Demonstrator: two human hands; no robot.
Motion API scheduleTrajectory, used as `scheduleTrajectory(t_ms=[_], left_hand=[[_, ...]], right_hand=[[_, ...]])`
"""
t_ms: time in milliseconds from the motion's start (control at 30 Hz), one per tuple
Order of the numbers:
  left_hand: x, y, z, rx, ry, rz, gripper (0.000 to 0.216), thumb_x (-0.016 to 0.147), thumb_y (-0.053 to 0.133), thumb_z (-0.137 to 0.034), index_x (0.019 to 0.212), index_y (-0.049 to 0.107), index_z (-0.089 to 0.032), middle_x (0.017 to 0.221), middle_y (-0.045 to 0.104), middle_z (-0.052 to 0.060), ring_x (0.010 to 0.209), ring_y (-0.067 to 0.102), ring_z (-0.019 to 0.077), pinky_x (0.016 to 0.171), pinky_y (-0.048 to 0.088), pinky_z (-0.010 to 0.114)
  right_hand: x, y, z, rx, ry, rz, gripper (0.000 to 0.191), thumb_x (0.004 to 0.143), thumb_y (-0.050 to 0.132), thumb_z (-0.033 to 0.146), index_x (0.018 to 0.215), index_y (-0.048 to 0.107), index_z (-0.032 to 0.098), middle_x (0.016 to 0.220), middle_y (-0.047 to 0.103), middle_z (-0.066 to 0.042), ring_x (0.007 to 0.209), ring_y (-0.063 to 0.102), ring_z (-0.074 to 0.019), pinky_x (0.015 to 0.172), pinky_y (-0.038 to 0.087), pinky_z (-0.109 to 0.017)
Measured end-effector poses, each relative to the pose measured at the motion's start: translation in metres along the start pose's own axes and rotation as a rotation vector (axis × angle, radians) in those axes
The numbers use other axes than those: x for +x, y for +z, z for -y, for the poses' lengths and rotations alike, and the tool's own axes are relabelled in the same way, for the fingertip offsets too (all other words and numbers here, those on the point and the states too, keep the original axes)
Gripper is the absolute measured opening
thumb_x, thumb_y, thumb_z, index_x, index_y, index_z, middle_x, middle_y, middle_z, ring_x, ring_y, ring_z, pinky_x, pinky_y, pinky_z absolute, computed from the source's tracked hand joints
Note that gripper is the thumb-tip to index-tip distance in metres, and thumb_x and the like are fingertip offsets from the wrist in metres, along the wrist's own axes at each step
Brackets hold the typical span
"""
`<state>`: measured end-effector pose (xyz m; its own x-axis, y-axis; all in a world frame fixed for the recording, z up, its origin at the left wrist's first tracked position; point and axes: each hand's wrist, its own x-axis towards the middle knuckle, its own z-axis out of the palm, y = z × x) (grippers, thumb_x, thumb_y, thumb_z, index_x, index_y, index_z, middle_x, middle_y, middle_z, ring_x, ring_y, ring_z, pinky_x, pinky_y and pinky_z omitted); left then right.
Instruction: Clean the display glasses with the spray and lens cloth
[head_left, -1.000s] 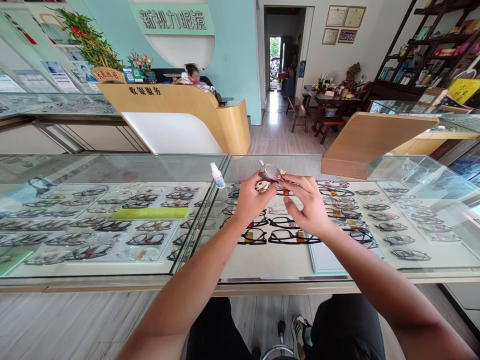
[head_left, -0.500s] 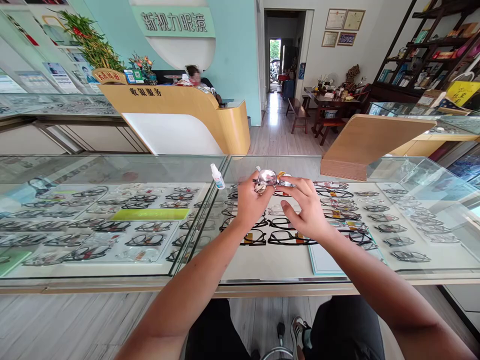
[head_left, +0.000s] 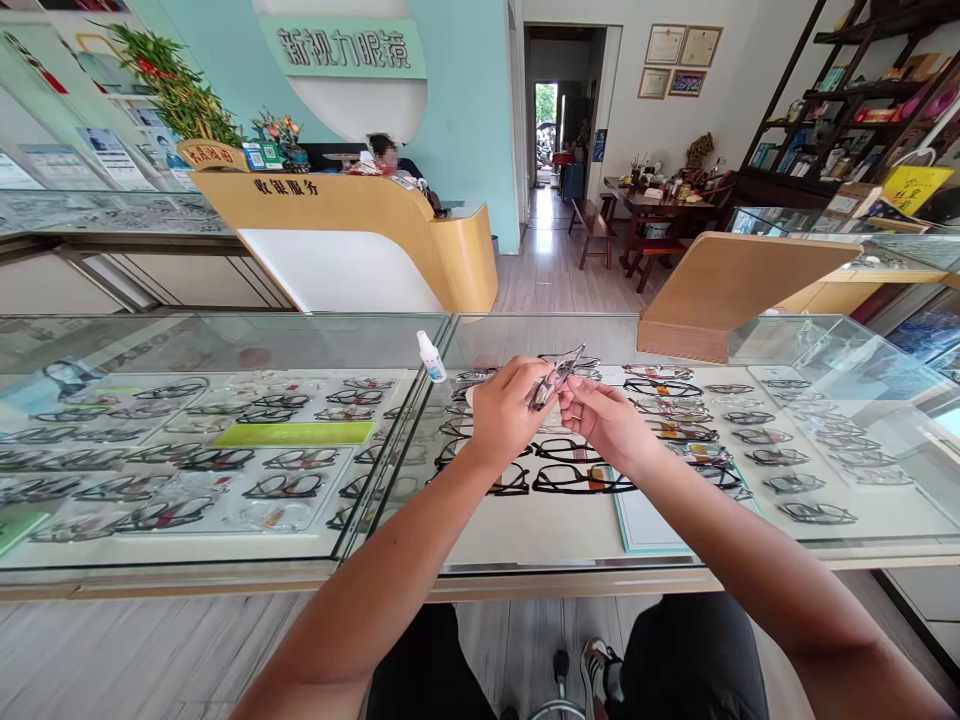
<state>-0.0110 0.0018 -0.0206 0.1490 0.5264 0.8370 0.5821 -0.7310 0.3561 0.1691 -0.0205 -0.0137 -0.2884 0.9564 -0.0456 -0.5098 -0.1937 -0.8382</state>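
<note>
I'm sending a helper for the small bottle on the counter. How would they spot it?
On the long glass display counter, follow the seam between its two cases. Near its far end stands a white, blue-labelled bottle, atop the glass, unlike the spectacles beneath.

Both forearms are bare along their whole visible length, from the lower corners of the frame to the left hand (head_left: pixel 504 415) and right hand (head_left: pixel 611 425) at centre. Along the bottom edge, plain black legwear (head_left: pixel 690 655) covers both thighs; whether it is trousers or shorts cannot be told. Between the thighs, at lower centre, is a grey-and-white sneaker (head_left: pixel 596 662) with dark stripes and a greenish opening.
</note>
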Motion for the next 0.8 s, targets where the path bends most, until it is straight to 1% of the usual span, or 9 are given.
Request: scheduleTrajectory(t_ms=[200,300,367,433,467,567,633,700,800], left_hand=[[0.004,-0.003,0.0,-0.04,0.037,0.085,0.013,0.1,0.068,-0.028,0.111,0.076,-0.027,0.111,0.083,0.007,0.099,0.08,0.0209,0.087,0.059,0.031],[0.004,-0.003,0.001,-0.072,0.06,0.115,0.022,0.099,0.065,-0.02,0.117,0.077,-0.026,0.118,0.083,0.008,0.107,0.08,0.0218,0.092,0.06,0.032],[0.005,-0.003,0.001,-0.123,0.046,0.15,0.031,0.095,0.062,-0.014,0.12,0.077,-0.026,0.121,0.082,0.008,0.112,0.079,0.0226,0.095,0.06,0.034],[0.006,-0.003,-0.001,-0.204,-0.023,0.188,0.033,0.093,0.061,-0.012,0.118,0.078,-0.026,0.116,0.083,0.006,0.107,0.079,0.0223,0.094,0.06,0.035],[0.007,-0.003,-0.003,-0.264,-0.088,0.197,0.03,0.093,0.062,-0.014,0.116,0.078,-0.026,0.112,0.083,0.006,0.104,0.079,0.0219,0.093,0.061,0.035],[0.013,-0.004,-0.007,-0.487,-0.352,0.226,0.021,0.097,0.069,-0.031,0.113,0.079,-0.023,0.108,0.083,0.007,0.097,0.078,0.0217,0.083,0.062,0.034],[0.017,-0.005,-0.007,-0.615,-0.487,0.283,0.028,0.094,0.075,-0.044,0.111,0.08,-0.022,0.107,0.082,0.007,0.091,0.076,0.0211,0.071,0.06,0.03],[0.02,-0.005,-0.005,-0.679,-0.541,0.338,0.033,0.089,0.081,-0.049,0.107,0.08,-0.021,0.102,0.081,0.006,0.084,0.072,0.019,0.063,0.056,0.027],[0.021,-0.005,-0.002,-0.663,-0.55,0.352,0.031,0.086,0.084,-0.048,0.098,0.079,-0.02,0.097,0.079,0.005,0.079,0.069,0.0166,0.062,0.054,0.026]], right_hand=[[0.004,-0.007,0.0,0.111,0.053,-0.009,0.031,0.075,0.101,0.038,0.085,0.078,0.02,0.078,0.073,0.002,0.068,0.065,-0.0102,0.068,0.054,-0.025],[0.007,-0.01,0.003,0.128,0.032,-0.021,0.033,0.072,0.102,0.037,0.086,0.078,0.02,0.077,0.072,0.003,0.068,0.064,-0.0101,0.067,0.053,-0.024],[0.008,-0.012,0.007,0.095,-0.016,-0.025,0.031,0.074,0.101,0.039,0.087,0.079,0.021,0.078,0.072,0.002,0.069,0.064,-0.0108,0.068,0.053,-0.026],[0.009,-0.014,0.013,0.036,-0.07,-0.021,0.03,0.077,0.098,0.043,0.088,0.08,0.022,0.081,0.073,0.001,0.071,0.064,-0.0124,0.071,0.054,-0.028],[0.01,-0.015,0.016,0.001,-0.095,-0.014,0.029,0.078,0.096,0.045,0.088,0.08,0.023,0.082,0.073,0.0,0.073,0.064,-0.0133,0.073,0.054,-0.029],[0.009,-0.017,0.024,-0.117,-0.157,0.017,0.03,0.078,0.096,0.048,0.085,0.079,0.024,0.086,0.074,0.0,0.078,0.064,-0.0149,0.077,0.052,-0.031],[0.008,-0.017,0.027,-0.192,-0.181,0.035,0.031,0.077,0.096,0.05,0.083,0.08,0.024,0.088,0.075,-0.001,0.082,0.064,-0.0155,0.08,0.052,-0.032],[0.008,-0.017,0.027,-0.24,-0.178,0.04,0.033,0.075,0.097,0.052,0.084,0.082,0.024,0.091,0.077,-0.001,0.083,0.064,-0.0159,0.081,0.051,-0.033],[0.007,-0.018,0.025,-0.264,-0.157,0.035,0.036,0.073,0.098,0.053,0.088,0.084,0.024,0.095,0.078,-0.002,0.086,0.065,-0.0166,0.082,0.05,-0.034]])
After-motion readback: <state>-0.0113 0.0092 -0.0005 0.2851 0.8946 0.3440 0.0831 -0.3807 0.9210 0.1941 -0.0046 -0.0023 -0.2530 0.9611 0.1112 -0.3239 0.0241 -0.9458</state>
